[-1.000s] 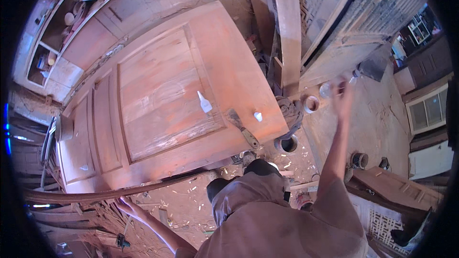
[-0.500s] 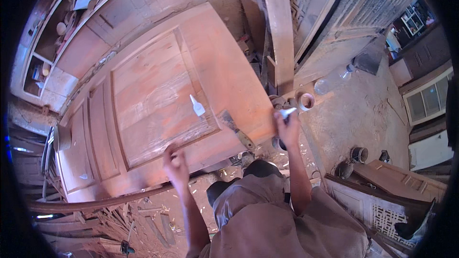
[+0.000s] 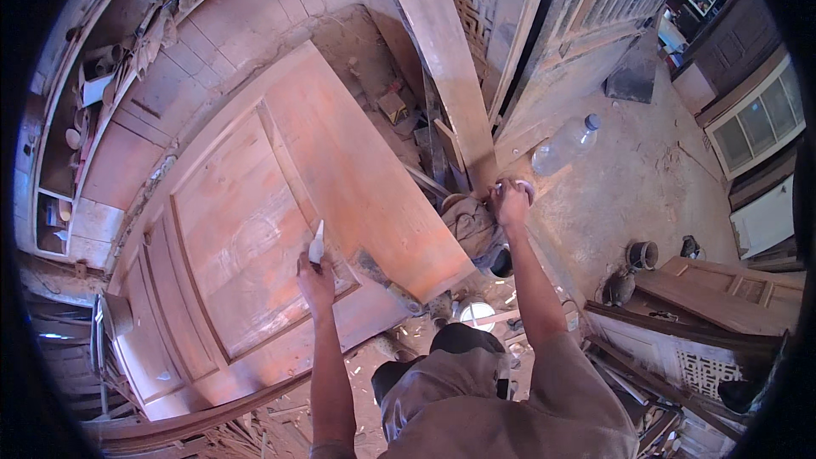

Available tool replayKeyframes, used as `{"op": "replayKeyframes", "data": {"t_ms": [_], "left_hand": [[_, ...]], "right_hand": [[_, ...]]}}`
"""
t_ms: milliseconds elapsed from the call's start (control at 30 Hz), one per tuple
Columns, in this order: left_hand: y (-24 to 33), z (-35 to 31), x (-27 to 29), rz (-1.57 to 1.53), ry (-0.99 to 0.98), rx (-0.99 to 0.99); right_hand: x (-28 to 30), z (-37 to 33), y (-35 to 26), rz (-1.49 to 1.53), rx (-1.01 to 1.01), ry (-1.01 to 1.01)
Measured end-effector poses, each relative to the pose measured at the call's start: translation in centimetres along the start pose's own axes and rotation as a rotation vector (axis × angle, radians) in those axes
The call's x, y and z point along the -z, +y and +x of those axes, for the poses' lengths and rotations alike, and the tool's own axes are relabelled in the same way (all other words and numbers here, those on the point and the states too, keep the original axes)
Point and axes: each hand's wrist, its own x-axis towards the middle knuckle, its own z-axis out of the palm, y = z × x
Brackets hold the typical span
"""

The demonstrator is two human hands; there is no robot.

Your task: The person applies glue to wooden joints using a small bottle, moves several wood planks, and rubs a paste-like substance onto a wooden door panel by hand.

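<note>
A panelled wooden door (image 3: 391,178) lies flat in front of me. Above it, my left hand (image 3: 316,286) is closed around the lower end of a small white bottle with a pointed nozzle (image 3: 317,246). My right hand (image 3: 511,206) reaches past the door's right edge, its fingers closed on a roll of tape (image 3: 526,190). Just below that hand lies a crumpled brown cloth (image 3: 469,223). A scraper with a wide, stained blade (image 3: 405,298) rests on the door near its close corner. Whether anything else is inside my right hand is hidden.
A clear plastic bottle (image 3: 561,150) lies on the floor to the right, near a tall wooden post (image 3: 450,59). Cluttered shelves (image 3: 110,89) line the left wall. A white bucket (image 3: 478,315) stands near my legs. More door panels (image 3: 718,302) lie at the right.
My left hand has moved up to the nozzle bottle and closed on it. My right hand, which held a small white-tipped item, is now at the tape roll. The view has shifted.
</note>
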Motion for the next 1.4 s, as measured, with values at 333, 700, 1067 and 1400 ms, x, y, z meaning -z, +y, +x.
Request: {"op": "replayKeyframes", "data": {"t_ms": [333,700,1067,1400], "left_hand": [[5.4,-6.1,2.7,-0.799,0.005,0.248],[7.4,-13.1,3.9,-1.054,-0.111,0.428],[13.1,-14.9,-1.1,-1.098,-0.638,0.455],[13.2,-15.1,2.5,-0.900,-0.825,0.086]], "right_hand": [[-2.5,0.8,0.8,-0.189,-0.019,-0.275],[-3.1,2.0,1.3,-0.445,0.193,-0.348],[16.5,-11.2,-11.7,1.533,-0.216,-0.788],[5.9,-3.7,2.7,0.674,-0.321,-0.022]]}}
